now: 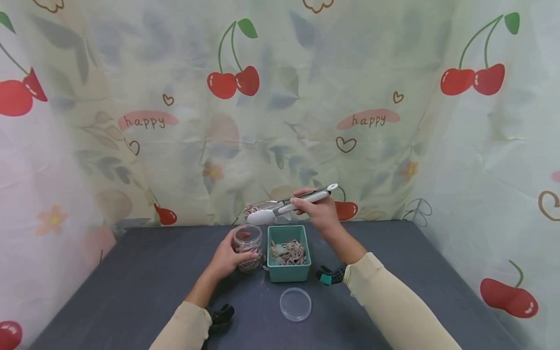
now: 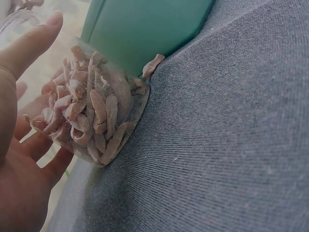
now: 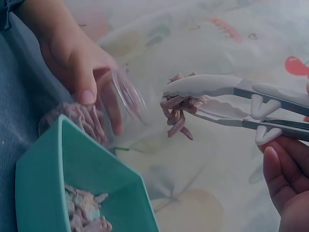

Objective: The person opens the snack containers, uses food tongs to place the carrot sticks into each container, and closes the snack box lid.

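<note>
While the clear lid (image 1: 295,305) is lying nearest to us, the green box (image 1: 288,274) is standing behind it, holding pinkish strips (image 1: 290,253). Beside the box, our left hand (image 1: 227,255) is curling its fingers round the jar (image 1: 253,244), which is containing more strips. Farther, our right hand (image 1: 319,209) is gripping the tongs (image 1: 286,209), whose tips are pinching a bunch (image 3: 178,113) near the jar's mouth. We are probably filling the jar; the next move is calling for centring the tips over its mouth, then loosening. The left wrist view is revealing a loose strip (image 2: 153,65) which the right wrist view is not showing.
</note>
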Tool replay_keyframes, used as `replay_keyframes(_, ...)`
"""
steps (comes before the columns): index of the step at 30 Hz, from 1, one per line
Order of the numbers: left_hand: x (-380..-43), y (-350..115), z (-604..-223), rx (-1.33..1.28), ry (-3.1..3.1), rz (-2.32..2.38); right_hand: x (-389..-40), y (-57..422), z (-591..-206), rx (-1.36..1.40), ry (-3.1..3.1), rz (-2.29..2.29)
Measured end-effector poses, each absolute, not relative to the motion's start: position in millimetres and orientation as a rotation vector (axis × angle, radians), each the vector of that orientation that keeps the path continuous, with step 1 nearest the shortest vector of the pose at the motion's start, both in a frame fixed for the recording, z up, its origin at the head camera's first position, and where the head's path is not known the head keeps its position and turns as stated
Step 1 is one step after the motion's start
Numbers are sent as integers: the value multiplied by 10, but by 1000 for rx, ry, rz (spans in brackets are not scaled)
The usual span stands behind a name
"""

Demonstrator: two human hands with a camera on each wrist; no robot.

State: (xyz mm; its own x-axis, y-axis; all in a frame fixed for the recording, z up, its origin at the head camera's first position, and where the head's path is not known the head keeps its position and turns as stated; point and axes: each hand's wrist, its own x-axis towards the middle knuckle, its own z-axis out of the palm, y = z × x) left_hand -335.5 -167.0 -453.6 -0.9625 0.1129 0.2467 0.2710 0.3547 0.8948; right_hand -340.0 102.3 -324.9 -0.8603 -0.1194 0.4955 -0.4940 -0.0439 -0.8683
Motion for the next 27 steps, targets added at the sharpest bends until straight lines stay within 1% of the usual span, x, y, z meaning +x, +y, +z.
replay_keyframes(12,-3358,-1665,-4539,-328,-2460,-1656,-3401,823,-3359,664,-2007,1951)
replay_keyframes(27,-3349,-1661,-4517,-305,-2482,-1647,-3397,828,-3440,620,-2047,2017)
